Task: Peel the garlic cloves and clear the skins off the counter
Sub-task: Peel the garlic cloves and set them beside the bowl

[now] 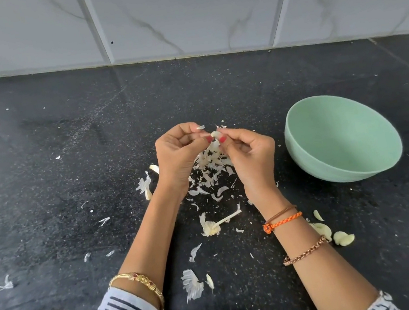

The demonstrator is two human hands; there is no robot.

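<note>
Two hands meet over the counter (64,149): the left hand (179,156) and right hand (248,153) each close their grip on one small garlic clove (215,134), pinched between fingertips, probably so nails can lift its papery skin. The clove looks pale, partly bare. Directly beneath, loose skins (211,165) lie heaped and scattered, likely dropped while peeling. Peeled cloves (343,238) rest near the right forearm; a green bowl (302,140) stands just right.
</note>
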